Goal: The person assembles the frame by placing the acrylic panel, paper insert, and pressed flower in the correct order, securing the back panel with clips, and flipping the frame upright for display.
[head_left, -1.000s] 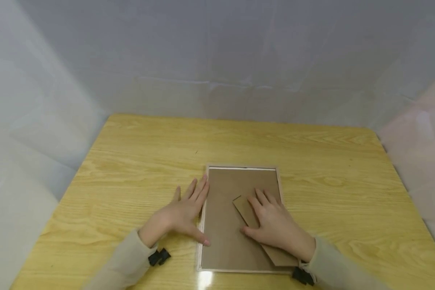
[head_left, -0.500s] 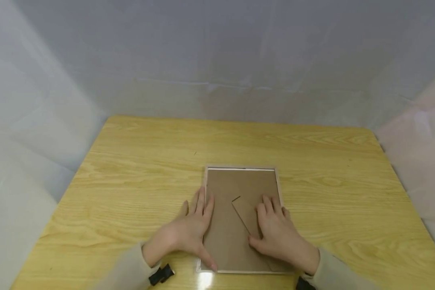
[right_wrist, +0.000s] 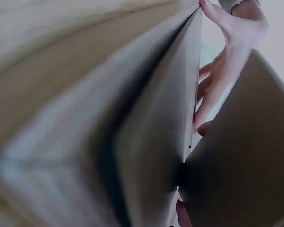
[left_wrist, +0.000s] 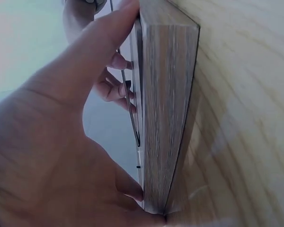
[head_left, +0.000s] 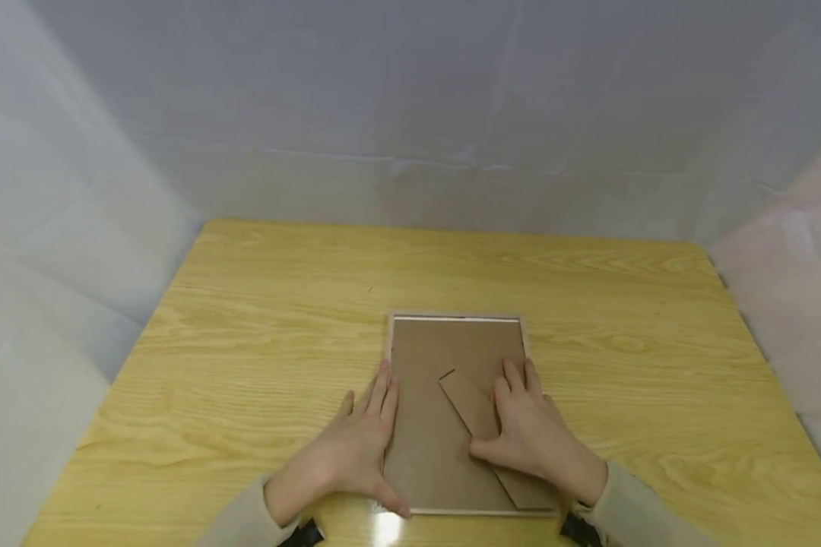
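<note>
If the middle of the frame is taken as the centre of a clock face in the head view, the following numbers are counted. Two hands are seen: one left hand (head_left: 352, 448) at about nine o'clock and one right hand (head_left: 534, 429) at about three. One frame (left_wrist: 165, 113) is counted, with one brown board (head_left: 417, 441) inside it and one flap (head_left: 477, 410) on this board, directed towards five. Two sleeves are found, the left sleeve (head_left: 239, 520) at eight and the right sleeve (head_left: 646, 507) at four. One table (head_left: 602, 311) is counted. At twelve, pale sheeting (head_left: 417, 91) is seen; its number of pieces cannot be told.
</note>
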### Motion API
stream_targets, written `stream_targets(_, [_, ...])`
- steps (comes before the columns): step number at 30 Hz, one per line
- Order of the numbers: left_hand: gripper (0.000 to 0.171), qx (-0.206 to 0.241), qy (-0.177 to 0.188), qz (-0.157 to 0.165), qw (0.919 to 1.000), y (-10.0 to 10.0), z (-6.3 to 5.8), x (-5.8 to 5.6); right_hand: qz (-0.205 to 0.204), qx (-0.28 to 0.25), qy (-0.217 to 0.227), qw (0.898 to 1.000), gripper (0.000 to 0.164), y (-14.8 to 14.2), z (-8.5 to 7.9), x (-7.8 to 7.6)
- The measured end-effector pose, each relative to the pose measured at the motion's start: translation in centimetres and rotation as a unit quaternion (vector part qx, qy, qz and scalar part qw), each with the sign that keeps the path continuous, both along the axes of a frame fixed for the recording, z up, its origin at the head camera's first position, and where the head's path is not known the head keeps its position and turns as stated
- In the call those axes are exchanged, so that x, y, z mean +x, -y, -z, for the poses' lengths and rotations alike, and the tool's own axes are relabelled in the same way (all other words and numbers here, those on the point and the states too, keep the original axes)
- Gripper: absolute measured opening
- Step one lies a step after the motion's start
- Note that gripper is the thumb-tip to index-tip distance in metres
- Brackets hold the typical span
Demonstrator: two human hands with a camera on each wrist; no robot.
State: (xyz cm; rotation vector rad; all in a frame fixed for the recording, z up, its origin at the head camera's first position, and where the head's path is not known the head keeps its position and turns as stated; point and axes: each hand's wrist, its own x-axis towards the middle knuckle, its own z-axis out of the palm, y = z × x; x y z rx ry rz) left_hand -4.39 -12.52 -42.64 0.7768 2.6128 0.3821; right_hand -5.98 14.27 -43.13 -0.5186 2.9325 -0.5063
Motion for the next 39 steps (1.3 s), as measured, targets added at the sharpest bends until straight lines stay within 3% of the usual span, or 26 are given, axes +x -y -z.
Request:
stream_targets(11, [0.156,-0.014,-0.017,0.003,0.9998,0.0,-0.2,0.1,0.009,0.006,-0.045,0.999,0.049,0.1,0.3,0.3])
stream_targets(27, [0.162,-0.007,-0.001,0.012,0.9999,0.0,-0.3,0.0,0.023,-0.026,-0.046,0.998,0.045,0.2,0.2,1.0])
stream_targets(39, [0.162,-0.010,-0.005,0.011,0.9999,-0.1,-0.3,0.1,0.039,-0.021,-0.060,0.997,0.047,0.5,0.4,1.0])
